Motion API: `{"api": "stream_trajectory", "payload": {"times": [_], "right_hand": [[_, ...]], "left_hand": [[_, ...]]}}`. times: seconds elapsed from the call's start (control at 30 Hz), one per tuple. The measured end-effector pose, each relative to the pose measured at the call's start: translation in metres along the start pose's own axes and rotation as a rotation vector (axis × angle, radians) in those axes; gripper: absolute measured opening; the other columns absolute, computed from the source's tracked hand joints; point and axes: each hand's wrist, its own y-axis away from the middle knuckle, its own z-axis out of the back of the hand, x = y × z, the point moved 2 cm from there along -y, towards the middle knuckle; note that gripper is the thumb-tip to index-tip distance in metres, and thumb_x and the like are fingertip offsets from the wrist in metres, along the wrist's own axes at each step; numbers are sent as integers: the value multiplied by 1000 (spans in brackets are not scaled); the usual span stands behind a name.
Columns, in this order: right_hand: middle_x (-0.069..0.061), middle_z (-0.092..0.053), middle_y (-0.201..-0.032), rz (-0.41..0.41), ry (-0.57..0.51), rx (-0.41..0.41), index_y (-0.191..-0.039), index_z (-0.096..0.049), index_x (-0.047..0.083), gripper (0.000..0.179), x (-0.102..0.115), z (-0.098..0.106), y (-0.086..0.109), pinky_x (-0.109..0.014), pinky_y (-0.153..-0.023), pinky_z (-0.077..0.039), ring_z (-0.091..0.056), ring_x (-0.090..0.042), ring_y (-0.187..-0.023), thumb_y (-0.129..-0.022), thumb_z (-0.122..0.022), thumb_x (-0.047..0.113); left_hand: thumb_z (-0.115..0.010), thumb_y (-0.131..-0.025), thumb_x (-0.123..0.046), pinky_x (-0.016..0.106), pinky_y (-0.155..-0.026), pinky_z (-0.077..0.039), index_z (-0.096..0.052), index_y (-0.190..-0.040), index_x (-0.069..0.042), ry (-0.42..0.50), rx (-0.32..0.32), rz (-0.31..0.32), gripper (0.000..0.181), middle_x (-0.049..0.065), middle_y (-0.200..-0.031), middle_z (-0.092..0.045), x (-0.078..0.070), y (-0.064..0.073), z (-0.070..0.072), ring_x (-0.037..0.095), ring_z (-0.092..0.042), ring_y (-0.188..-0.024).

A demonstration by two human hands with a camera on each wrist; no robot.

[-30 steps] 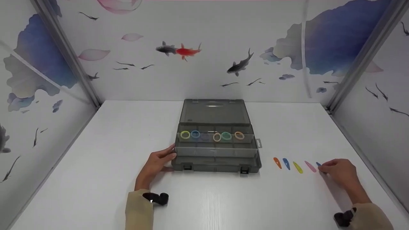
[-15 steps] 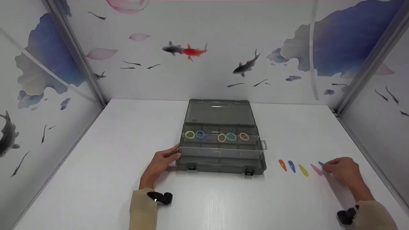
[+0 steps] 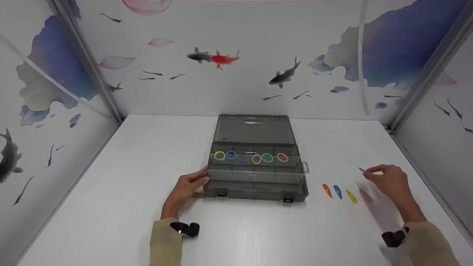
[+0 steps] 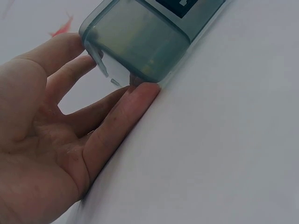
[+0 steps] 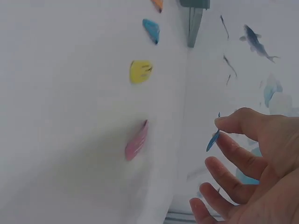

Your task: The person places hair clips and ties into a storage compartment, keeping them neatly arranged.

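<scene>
Right fingers (image 5: 237, 151) — pinching blue clip (image 5: 213, 141); long axis slanted leftward; left fingers (image 4: 122, 112) gripping box (image 4: 145, 42).

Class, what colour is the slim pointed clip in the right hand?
A slim blue clip, clearest in the right wrist view.

A white surface (image 3: 236, 232) carried a grey box (image 3: 255, 194) around its middle, the lid (image 3: 255, 130) folded open toward the far edge. Right of the box lay an orange clip (image 3: 327, 190), a blue clip (image 3: 337, 191), a yellow clip (image 3: 351, 196) and, farthest right, a pink clip (image 5: 136, 141), all apart.
</scene>
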Motion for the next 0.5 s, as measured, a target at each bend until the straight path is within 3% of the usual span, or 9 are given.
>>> {"api": "stream_trajectory", "payload": {"times": [0.2,0.5], "right_hand": [[-40,-42,-145,106,-21,-40,-123,-64,-7,43,40,-4,2,-67,-105,-41,-39,-58,-131,-99,-60,28],[-33,-50,-140,274,-51,-77,-113,-71,-5,31,102,-15,3,-64,-104,-44,-42,-54,-134,-96,-65,21]], "left_hand": [[-72,-93,-32,42,-85,-61,-53,-147,-21,-5,-3,4,58,9,-156,-45,0,-1,1,33,-41,-146],[-70,-95,-31,43,-87,-61,-52,-147,-21,-29,0,-8,57,10,-157,-43,0,-1,1,36,-42,-145]]}}
